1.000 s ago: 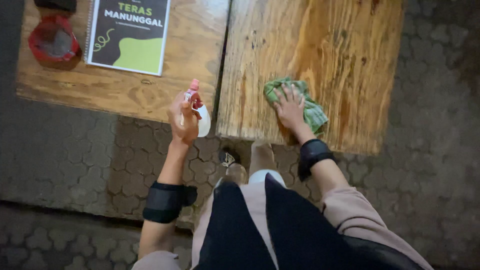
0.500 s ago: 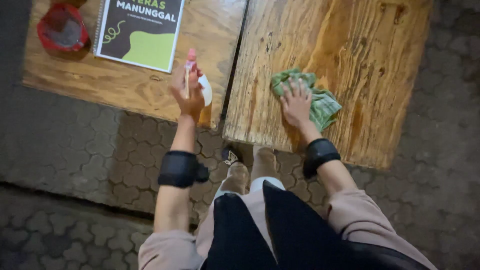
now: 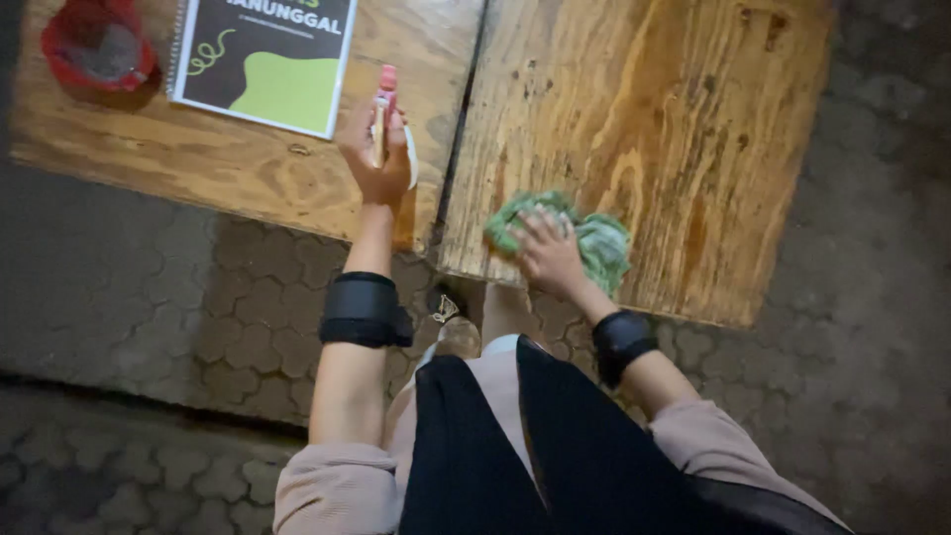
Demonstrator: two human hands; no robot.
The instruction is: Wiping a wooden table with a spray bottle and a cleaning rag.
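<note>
Now right hand (image 3: 548,256) presses flat on the cloth (image 3: 594,243), left fingers (image 3: 381,163) clamped on the bottle (image 3: 384,109); spray could wet the booklet (image 3: 265,61).

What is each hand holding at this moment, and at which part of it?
The left hand holds a spray bottle around its body, the pink nozzle above the fingers. The right hand presses flat on a green cloth lying on the wooden table.

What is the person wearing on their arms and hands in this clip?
Both hands are bare: left hand, right hand. Each forearm carries a wide black band, left band and right band. Light pinkish-beige sleeves are pushed up towards the elbows.
</note>
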